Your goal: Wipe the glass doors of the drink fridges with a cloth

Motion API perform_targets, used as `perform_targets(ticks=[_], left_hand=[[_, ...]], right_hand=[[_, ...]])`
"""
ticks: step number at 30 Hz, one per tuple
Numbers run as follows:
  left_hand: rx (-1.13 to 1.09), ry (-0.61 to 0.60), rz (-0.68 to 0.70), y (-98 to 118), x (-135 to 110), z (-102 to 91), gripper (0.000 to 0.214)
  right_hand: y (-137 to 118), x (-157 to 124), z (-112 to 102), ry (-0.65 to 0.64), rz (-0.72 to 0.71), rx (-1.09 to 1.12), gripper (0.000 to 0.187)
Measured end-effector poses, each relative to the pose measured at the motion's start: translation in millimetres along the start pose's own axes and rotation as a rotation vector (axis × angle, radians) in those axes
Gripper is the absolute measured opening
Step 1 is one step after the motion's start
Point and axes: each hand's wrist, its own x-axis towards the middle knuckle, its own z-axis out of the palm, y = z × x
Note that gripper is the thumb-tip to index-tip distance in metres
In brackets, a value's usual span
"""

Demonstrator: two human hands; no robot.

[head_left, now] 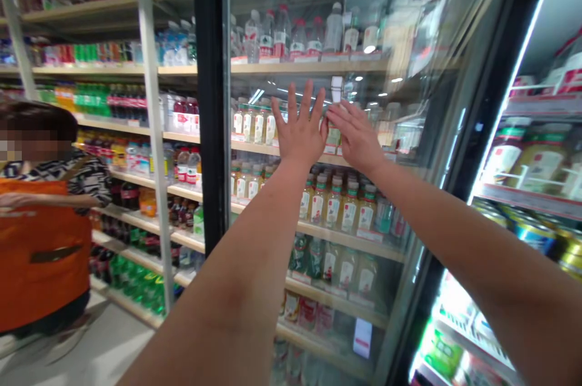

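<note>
Behind the glass door, wooden shelves run across. At twelve o'clock the upper board carries clear water bottles with red-and-white labels. Near the centre a lower board holds yellow drink bottles in a tight row, and toward six o'clock pale bottles stand on the board below. At nine o'clock a rack bears red and dark bottles, with green bottles lowest. At three o'clock wire shelves hold cans and jars.
</note>
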Motion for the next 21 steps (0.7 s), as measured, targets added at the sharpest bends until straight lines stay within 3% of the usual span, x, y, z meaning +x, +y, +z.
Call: perform_targets(ticks=[2, 4, 6, 10, 12, 15, 17, 21], left_hand=[[0.052, 0.008, 0.006, 0.4, 0.1, 0.6, 0.063], [0.067, 0.014, 0.002, 1.2, 0.1, 0.3, 0.062], [0.047, 0.019, -0.003, 1.7, 0.0, -0.6, 0.062], [0.034, 0.004, 0.014, 1.2, -0.4, -2.4, 0.062], [0.037, 0.001, 0.016, 0.9, -0.5, -2.9, 0.062], [0.023, 0.003, 0.006, 1.2, -0.5, -3.6, 0.062], [0.012, -0.002, 0.004, 1.7, -0.6, -4.0, 0.062], [0.008, -0.009, -0.001, 1.7, -0.8, -4.4, 0.063]], right_hand=[[4.0, 0.3, -1.8, 0.066, 0.023, -0.050, 0.058], [10.4, -0.3, -4.4, 0.197, 0.182, -0.128, 0.058], [10.1, -2.3, -4.7, 0.249, 0.267, -0.157, 0.057], [-3.9, -6.3, -1.3, 0.042, 0.014, -0.022, 0.057], [-1.4, -6.4, -2.7, 0.016, -0.014, 0.002, 0.057], [9.6, -6.9, -5.7, 0.203, 0.195, -0.074, 0.057], [7.6, -9.8, -3.5, 0.288, 0.255, -0.112, 0.058], [-10.2, -16.6, 3.9, 0.113, -0.028, -0.030, 0.059]])
